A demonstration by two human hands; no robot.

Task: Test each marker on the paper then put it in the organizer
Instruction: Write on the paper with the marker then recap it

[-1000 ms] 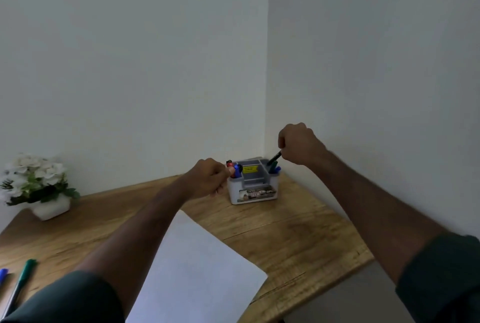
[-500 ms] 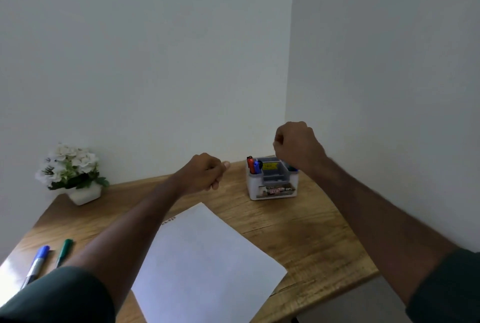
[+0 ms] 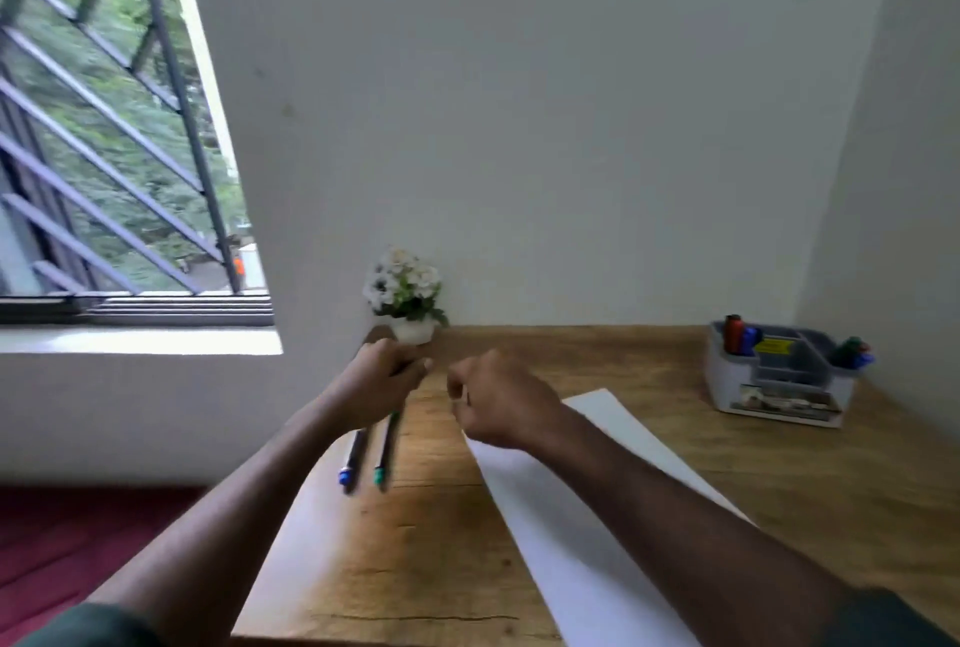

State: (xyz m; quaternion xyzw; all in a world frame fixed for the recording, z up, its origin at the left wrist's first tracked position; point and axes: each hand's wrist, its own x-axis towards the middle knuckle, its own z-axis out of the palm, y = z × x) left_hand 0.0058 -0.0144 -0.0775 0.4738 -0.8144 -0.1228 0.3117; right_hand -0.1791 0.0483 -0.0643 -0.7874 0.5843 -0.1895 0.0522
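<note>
Two markers lie side by side on the wooden table, one with a blue cap point(image 3: 352, 456) and one with a green cap point(image 3: 386, 449). My left hand point(image 3: 382, 381) is curled over their far ends; a grip on them cannot be made out. My right hand point(image 3: 496, 399) hovers just right of it, fingers curled, nothing in it. The white paper point(image 3: 597, 495) lies under my right forearm. The grey-and-white organizer point(image 3: 779, 399) stands at the far right, with red and blue markers point(image 3: 737, 334) in its left compartment and a few more point(image 3: 852, 352) in its right.
A small white pot of white flowers point(image 3: 408, 300) stands at the table's back edge, just beyond my left hand. Walls close off the back and right. A barred window point(image 3: 104, 126) is on the left, and the table's left edge drops to a red floor point(image 3: 78, 542).
The view has swung left, away from the organizer. Both hands have left the organizer and moved to the two markers on the table's left side; the right hand no longer holds a marker.
</note>
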